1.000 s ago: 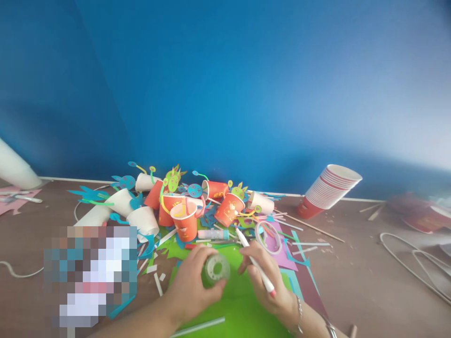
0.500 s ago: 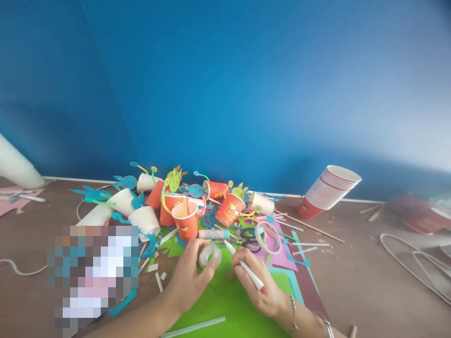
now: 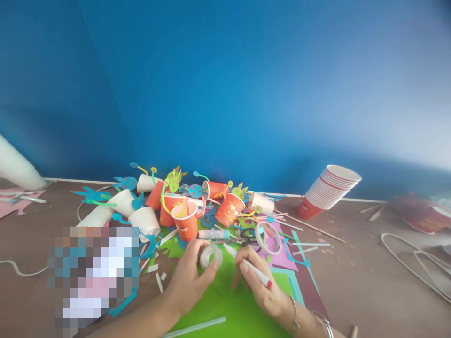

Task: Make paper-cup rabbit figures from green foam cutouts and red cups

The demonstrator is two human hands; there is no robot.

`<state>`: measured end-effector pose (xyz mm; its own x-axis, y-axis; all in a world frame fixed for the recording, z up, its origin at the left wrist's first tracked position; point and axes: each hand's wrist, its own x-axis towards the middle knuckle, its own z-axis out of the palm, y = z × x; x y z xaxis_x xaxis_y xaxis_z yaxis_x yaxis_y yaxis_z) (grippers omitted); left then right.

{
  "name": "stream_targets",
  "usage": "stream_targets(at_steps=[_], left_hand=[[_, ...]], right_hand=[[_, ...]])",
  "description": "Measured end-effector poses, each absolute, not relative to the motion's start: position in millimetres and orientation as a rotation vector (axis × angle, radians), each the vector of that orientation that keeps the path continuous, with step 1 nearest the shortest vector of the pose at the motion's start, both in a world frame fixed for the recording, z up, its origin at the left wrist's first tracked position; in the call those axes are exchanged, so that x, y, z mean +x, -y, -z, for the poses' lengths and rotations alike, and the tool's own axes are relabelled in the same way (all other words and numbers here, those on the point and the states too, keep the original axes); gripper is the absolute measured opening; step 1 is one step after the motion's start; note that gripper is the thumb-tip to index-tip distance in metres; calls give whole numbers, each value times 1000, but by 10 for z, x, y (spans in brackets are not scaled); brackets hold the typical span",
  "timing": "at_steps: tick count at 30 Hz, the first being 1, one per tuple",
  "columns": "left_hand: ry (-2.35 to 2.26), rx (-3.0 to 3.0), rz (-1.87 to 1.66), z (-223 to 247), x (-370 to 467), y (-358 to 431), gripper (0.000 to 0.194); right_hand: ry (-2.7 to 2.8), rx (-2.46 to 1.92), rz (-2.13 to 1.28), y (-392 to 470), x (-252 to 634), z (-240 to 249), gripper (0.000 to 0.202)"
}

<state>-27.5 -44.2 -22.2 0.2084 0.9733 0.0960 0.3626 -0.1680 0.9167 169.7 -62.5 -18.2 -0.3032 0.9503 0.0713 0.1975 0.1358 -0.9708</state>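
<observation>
My left hand (image 3: 192,277) grips a small clear tape roll (image 3: 211,257) between thumb and fingers, over a green paper sheet (image 3: 225,305). Just right of it, my right hand (image 3: 262,281) holds a white marker (image 3: 259,273) with a red end, its tip pointing up and left near the roll. A glue stick (image 3: 213,234) lies beyond both hands, beside an orange paper cup (image 3: 186,223). Scissors (image 3: 249,237) and a larger tape ring (image 3: 268,238) rest beyond my right hand. A clear strip (image 3: 195,327) crosses the green sheet near the bottom edge.
Several cups with paper faces and bent straw arms, including a white cup (image 3: 144,221), crowd the back. A leaning stack of cups (image 3: 329,190) stands right, with a white cable (image 3: 408,251) farther right. Pink paper (image 3: 278,251) lies under the tape ring. The lower left is pixelated.
The marker has tilted flatter, its red end moving right and up, and the fingers of my right hand have shifted. My left hand and the tape roll have moved only slightly.
</observation>
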Motion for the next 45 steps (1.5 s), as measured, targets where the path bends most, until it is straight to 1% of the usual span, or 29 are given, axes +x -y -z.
stream_targets(at_steps=[3,5,8,10,12,16,21,27,32,36,42,45], left_hand=[[-1284,1736,-918,217,-262,457,22],[-1291,1829,-855,209,-253,472,29],[-1206,2039,-676,198,-232,496,45],[-1163,2124,-577,195,-213,507,51],[-1163,2149,-537,194,-196,513,49],[-1146,2171,-543,196,-186,515,40],[-1123,2173,-519,190,-199,516,41],[-1098,2178,-522,180,-217,518,43],[-1075,2189,-530,178,-227,520,45],[-1074,2186,-535,189,-233,532,41],[-1104,2116,-554,214,-235,547,49],[-1114,2104,-539,218,-236,546,47]], right_hand=[[1551,-1166,-975,613,1689,133,26],[1456,-1172,-859,599,1678,94,25],[1382,-1152,-823,578,1666,57,20],[1399,-1147,-834,569,1665,57,18],[1435,-1147,-837,568,1668,76,18],[1493,-1144,-882,578,1682,130,19],[1530,-1148,-928,577,1719,142,22],[1573,-1204,-871,562,1746,88,28],[1568,-1165,-915,528,1744,46,15],[1719,-1105,-970,496,1785,59,14],[1721,-1071,-737,486,1902,53,11],[1770,-1060,-753,493,1910,23,9]])
